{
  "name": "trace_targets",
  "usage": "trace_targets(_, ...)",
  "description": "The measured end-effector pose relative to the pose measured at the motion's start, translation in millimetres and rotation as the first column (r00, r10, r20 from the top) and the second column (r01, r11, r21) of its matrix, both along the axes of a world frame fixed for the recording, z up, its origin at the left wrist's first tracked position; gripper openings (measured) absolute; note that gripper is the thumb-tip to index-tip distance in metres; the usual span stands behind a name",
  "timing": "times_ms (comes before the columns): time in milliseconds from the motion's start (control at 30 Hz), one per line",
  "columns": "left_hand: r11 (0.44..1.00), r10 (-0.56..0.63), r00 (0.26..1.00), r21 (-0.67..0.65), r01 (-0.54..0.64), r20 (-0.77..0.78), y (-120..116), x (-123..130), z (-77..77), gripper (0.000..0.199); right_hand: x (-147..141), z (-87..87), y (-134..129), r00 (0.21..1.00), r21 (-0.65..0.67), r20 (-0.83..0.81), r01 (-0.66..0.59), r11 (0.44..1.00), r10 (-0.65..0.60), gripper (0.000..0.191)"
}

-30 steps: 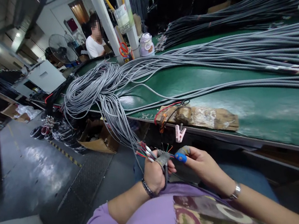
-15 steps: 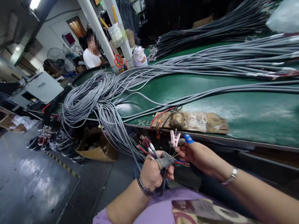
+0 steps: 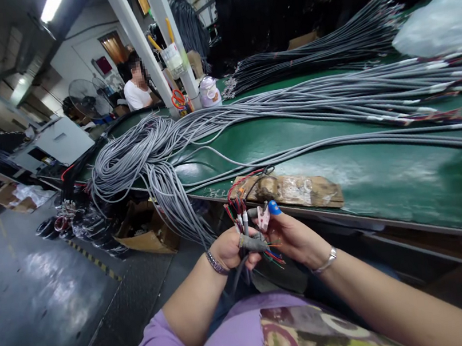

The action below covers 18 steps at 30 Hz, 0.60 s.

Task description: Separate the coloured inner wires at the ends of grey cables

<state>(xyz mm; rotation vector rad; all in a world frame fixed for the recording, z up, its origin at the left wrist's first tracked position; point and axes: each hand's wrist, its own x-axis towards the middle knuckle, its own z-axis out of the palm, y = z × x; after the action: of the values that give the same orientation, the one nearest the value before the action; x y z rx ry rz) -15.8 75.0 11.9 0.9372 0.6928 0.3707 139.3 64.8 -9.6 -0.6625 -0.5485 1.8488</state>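
A: What do we see in our left hand (image 3: 228, 249)?

B: It is closed around a few grey, round-jacketed cables (image 3: 246, 226). Thin multicoloured wires (image 3: 277, 258) fan out past the fist on the right, and more coloured ends stand up above it. A grey wrap (image 3: 252, 243) covers our thumb.

A: And our right hand (image 3: 295, 238)?

B: Its thumb, in a bright blue fingertip cover (image 3: 274, 207), and a finger pinch a pale pink plastic clip (image 3: 264, 218), just beside the cables. We cannot tell whether the clip touches any wire.

A: Where are we holding all this?

B: In front of our purple printed shirt (image 3: 221, 342), near the edge of the green-topped table (image 3: 383, 173). A long, rough brown wooden block (image 3: 302, 187) lies along that edge, beyond our right hand.

A: What else lies there?

B: A large looped heap of grey cables (image 3: 132, 150), part of it hanging over the edge towards our left hand. Behind, we see a bundle of thin black cables (image 3: 308, 51) and a translucent plastic bag (image 3: 443, 23). Further off sits a person in a white top (image 3: 137, 96).
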Motion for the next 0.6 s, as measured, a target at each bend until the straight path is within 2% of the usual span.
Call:
trace_targets(200, 1.0, -0.008, 1.0, -0.029, 0.008, 0.004, 2, 6, -5.8, 0.031, -4, -0.6, 1, 0.998, -0.032, -0.062, 0.007, 0.999, -0.009, 0.035)
trace_targets(433, 0.999, 0.026, 1.0, -0.039, -0.026, -0.006, 2, 5, -8.0, 0.032, -3, 1.5, -2, 0.998, -0.047, -0.057, -0.006, 0.999, 0.003, 0.042)
trace_targets(600, 0.996, 0.086, 0.996, -0.003, -0.087, -0.026, -15, 1, -3.1, 0.036, 5, 0.9, -7, 0.998, -0.047, -0.042, -0.055, 0.997, 0.053, 0.047)
